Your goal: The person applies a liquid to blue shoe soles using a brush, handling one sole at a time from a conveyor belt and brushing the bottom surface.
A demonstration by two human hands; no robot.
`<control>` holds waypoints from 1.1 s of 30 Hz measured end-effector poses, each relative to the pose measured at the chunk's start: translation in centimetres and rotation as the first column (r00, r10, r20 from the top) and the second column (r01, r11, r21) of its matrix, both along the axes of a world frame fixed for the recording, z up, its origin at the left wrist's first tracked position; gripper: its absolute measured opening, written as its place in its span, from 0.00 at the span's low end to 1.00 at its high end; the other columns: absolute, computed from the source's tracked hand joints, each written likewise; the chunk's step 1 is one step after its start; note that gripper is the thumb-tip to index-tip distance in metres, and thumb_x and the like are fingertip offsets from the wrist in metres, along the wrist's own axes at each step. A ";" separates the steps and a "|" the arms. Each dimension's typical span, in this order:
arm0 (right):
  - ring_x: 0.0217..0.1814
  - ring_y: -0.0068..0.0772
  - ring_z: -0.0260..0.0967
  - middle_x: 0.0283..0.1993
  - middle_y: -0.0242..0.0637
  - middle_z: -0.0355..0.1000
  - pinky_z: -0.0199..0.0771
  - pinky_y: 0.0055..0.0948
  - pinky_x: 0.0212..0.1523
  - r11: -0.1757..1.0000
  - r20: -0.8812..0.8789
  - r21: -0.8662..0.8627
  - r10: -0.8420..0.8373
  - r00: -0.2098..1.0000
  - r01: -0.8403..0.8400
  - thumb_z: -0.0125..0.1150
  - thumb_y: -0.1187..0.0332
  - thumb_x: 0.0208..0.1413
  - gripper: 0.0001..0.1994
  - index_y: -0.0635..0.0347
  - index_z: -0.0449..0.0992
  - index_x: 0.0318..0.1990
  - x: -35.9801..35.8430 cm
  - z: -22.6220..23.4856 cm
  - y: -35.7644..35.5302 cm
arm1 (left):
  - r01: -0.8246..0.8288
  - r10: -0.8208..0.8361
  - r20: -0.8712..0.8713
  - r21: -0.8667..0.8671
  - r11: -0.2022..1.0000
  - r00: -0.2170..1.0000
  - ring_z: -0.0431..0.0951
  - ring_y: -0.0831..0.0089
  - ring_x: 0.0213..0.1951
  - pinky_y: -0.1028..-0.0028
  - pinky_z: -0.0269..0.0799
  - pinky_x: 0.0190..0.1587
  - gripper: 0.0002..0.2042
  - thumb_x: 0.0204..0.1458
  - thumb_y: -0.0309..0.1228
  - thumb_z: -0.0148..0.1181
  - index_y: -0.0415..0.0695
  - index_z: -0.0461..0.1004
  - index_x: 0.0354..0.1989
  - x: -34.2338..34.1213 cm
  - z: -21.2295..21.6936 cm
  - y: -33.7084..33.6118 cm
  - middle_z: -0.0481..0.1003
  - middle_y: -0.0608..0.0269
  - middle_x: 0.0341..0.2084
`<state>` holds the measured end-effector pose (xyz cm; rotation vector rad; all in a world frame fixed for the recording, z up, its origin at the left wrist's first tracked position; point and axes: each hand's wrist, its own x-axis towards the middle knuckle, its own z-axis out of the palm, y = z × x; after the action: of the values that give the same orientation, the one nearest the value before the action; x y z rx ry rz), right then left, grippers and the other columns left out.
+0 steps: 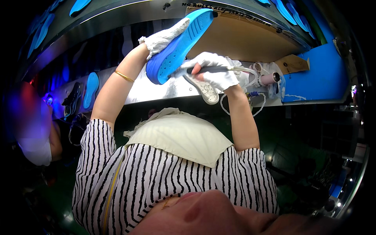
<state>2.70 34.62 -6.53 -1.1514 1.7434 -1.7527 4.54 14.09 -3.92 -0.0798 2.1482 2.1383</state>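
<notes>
My left hand (166,37), in a white glove, grips a blue shoe sole (178,49) by its side and holds it tilted above the bench. The sole is lighter blue on its face, with grooves near the toe and small holes near the heel. My right hand (213,70), also gloved, is closed around a slim dark-handled tool (213,69) with a pale tube or cord running off to the right. The tool's tip is close to the sole's lower edge; whether they touch I cannot tell. Below my right hand lies a whitish sole (206,93) with small holes at one end.
A metal bench (145,92) runs across, with a cardboard sheet (243,35) behind it. At right are a pink cylinder (270,79), plastic wrapping and a blue panel (321,74). Another blue sole (91,90) lies at left, near a blurred person (35,129). More blue soles are overhead.
</notes>
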 end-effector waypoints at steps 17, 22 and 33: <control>0.38 0.24 0.73 0.35 0.38 0.76 0.75 0.23 0.41 0.894 0.163 -0.230 -0.355 0.920 0.386 0.64 0.81 0.45 0.08 0.62 0.73 0.33 1.1 0.4 1.2 | 0.117 -0.252 0.021 0.847 0.519 0.967 0.73 0.53 0.50 0.55 0.72 0.50 0.42 0.50 0.67 0.39 0.39 0.58 0.60 0.9 -5.9 -5.6 0.67 0.45 0.52; 0.32 0.21 0.73 0.31 0.36 0.75 0.74 0.19 0.36 0.793 0.130 -0.247 -0.543 0.830 0.557 0.65 0.81 0.44 0.09 0.62 0.72 0.32 1.9 -2.1 0.1 | 0.000 -0.234 0.089 0.934 0.356 0.968 0.74 0.52 0.47 0.55 0.69 0.53 0.27 0.58 0.47 0.46 0.36 0.63 0.57 4.0 -8.6 -0.3 0.71 0.43 0.48; 0.30 0.20 0.73 0.32 0.37 0.75 0.74 0.18 0.32 0.821 -0.008 -0.270 -0.524 0.852 0.503 0.61 0.83 0.46 0.14 0.61 0.68 0.40 2.8 -0.8 -0.3 | 0.001 -0.198 0.091 0.907 0.421 0.976 0.72 0.60 0.49 0.62 0.73 0.50 0.36 0.52 0.61 0.43 0.45 0.58 0.60 3.9 -8.5 4.2 0.68 0.52 0.51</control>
<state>5.52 34.31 -7.30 -0.9032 2.0621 -2.3394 8.42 18.33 -12.40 -0.0452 0.6054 2.7393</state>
